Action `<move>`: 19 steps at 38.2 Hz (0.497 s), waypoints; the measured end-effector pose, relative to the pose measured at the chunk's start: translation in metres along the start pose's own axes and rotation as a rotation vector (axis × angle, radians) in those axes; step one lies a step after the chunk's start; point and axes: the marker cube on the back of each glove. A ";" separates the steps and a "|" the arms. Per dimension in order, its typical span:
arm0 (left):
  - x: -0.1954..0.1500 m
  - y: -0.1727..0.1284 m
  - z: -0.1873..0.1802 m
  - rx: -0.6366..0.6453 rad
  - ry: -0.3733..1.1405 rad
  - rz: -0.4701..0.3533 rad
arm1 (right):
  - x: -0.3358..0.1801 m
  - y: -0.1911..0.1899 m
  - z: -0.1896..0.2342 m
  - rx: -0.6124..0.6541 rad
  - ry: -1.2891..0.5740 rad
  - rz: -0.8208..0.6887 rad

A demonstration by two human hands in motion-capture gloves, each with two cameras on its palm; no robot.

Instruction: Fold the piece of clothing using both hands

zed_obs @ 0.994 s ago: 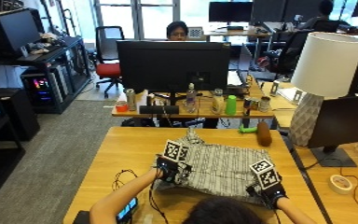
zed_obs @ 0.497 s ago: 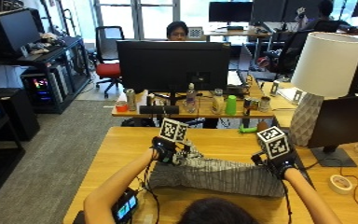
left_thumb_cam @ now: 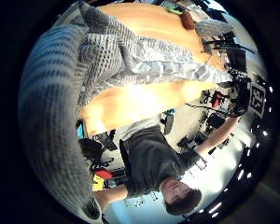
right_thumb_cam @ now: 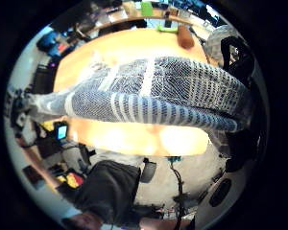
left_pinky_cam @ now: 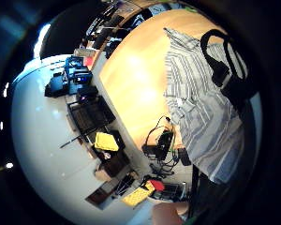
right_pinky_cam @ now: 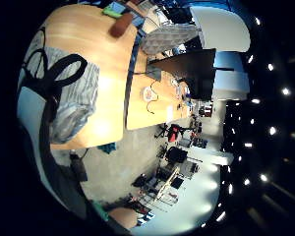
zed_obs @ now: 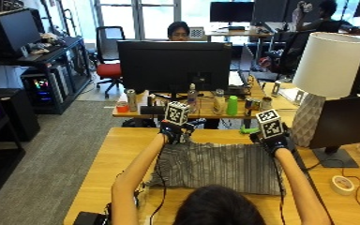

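Observation:
A grey striped garment (zed_obs: 214, 166) lies spread wide on the wooden table (zed_obs: 127, 150) in front of the person. My left hand (zed_obs: 170, 131) grips its far left corner and my right hand (zed_obs: 270, 138) grips its far right corner. The far edge is pulled taut between them. In the left thumb side palm view the striped cloth (left_thumb_cam: 56, 116) wraps close by the palm. In the right thumb side palm view the cloth (right_thumb_cam: 158, 100) runs as a stretched band above the table. The fingers are hidden under the cloth.
A white lamp (zed_obs: 326, 70) and a dark screen (zed_obs: 348, 122) stand at the table's right. A tape roll (zed_obs: 342, 184) lies near the right front edge, a black device (zed_obs: 93, 218) at the left front corner. A green object (zed_obs: 247, 130) lies by the right hand.
Both hands have moved away from the person to the garment's far side, carrying cloth with them. The garment now lies as a wide band across the table.

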 end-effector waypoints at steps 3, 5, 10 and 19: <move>-0.007 -0.021 0.003 0.004 0.024 -0.026 | 0.001 -0.017 0.006 -0.003 -0.029 0.011; -0.011 -0.029 0.006 -0.018 0.042 -0.071 | 0.002 -0.025 0.009 -0.003 -0.049 0.017; -0.007 -0.006 0.004 -0.064 0.084 -0.158 | 0.006 -0.049 0.020 0.017 -0.091 0.053; -0.004 -0.011 0.005 0.042 0.085 -0.223 | 0.004 -0.084 0.031 0.081 -0.120 0.115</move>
